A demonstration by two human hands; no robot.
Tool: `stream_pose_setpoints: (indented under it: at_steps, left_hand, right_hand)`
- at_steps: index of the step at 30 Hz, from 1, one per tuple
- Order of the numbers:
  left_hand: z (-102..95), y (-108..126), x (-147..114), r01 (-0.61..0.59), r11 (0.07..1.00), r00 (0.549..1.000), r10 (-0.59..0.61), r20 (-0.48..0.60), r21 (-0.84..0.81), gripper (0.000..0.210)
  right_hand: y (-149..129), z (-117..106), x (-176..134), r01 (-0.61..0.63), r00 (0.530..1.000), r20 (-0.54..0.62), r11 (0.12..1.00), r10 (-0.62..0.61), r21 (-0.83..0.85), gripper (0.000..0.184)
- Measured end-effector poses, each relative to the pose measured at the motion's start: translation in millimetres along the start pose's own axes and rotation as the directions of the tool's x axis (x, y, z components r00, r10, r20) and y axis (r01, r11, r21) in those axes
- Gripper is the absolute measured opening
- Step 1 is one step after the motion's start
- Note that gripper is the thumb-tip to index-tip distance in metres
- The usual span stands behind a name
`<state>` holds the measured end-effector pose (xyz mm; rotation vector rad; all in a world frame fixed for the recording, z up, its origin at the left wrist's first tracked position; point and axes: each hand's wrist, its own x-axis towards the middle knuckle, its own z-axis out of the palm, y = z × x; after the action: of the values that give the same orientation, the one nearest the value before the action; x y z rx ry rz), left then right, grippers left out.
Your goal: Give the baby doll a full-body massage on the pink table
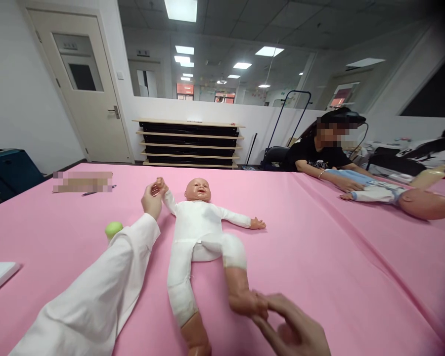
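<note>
A baby doll (198, 222) with a white cloth body lies on its back on the pink tabletop, its head away from me. My left hand (152, 200), in a white sleeve, is closed on the doll's hand at the left and holds that arm raised outward. With thumb and fingers, my right hand (292, 326) pinches the toes of the doll's foot (244, 300) on the right. That leg is bent at the knee. The doll's other leg (183, 296) stretches toward me, its foot partly cut off by the bottom edge. Its other arm (241, 217) lies out to the right.
A green ball-like object (113, 230) sits beside my left sleeve. A white box-like object (0, 277) lies at the left edge, a pen (98, 190) farther back. Across the table at right, a person (326, 148) handles another doll (426, 202). Fabric folds (356, 252) run across the right side.
</note>
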<state>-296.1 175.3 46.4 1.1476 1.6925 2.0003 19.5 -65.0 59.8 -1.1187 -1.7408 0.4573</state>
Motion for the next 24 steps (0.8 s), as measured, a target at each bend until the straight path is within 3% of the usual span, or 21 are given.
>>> stream_pose_setpoints:
  at_steps: [3, 8, 11, 13, 16, 21, 24]
  left_hand:
    - [18.1, 19, -13, -0.262, 0.964, 0.944, 0.245, 0.223, 0.05, 0.031]
    - [39.1, 15, -39, -0.599, 0.776, 0.726, 0.423, 0.542, 0.197, 0.03]
    - [46.0, 7, -54, -0.721, 0.66, 0.617, 0.471, 0.631, 0.213, 0.029]
    - [47.6, 4, -58, -0.742, 0.634, 0.6, 0.484, 0.637, 0.217, 0.029]
    - [43.1, 7, -50, -0.686, 0.691, 0.66, 0.459, 0.594, 0.228, 0.029]
    - [17.1, 6, -15, -0.367, 0.922, 0.901, 0.32, 0.292, 0.121, 0.031]
    - [-2.1, -8, 1, -0.14, 0.988, 0.983, 0.13, 0.13, 0.069, 0.032]
  right_hand:
    - [-1, 7, 40, 0.099, 0.993, -0.069, 0.995, -0.101, -0.022, 0.011]
    - [20, 39, 75, 0.055, 0.997, -0.056, 0.995, -0.051, 0.082, 0.012]
    - [36, 59, 84, 0.041, 0.998, -0.06, 0.994, -0.035, 0.106, 0.013]
    - [42, 66, 87, 0.025, 0.998, -0.063, 0.992, -0.017, 0.122, 0.014]
    - [39, 60, 85, 0.026, 0.998, -0.061, 0.992, -0.018, 0.123, 0.015]
    - [22, 22, 52, -0.014, 1.0, 0.011, 0.997, 0.013, 0.074, 0.011]
    - [20, 7, 15, -0.076, 0.996, 0.042, 0.996, 0.074, 0.047, 0.009]
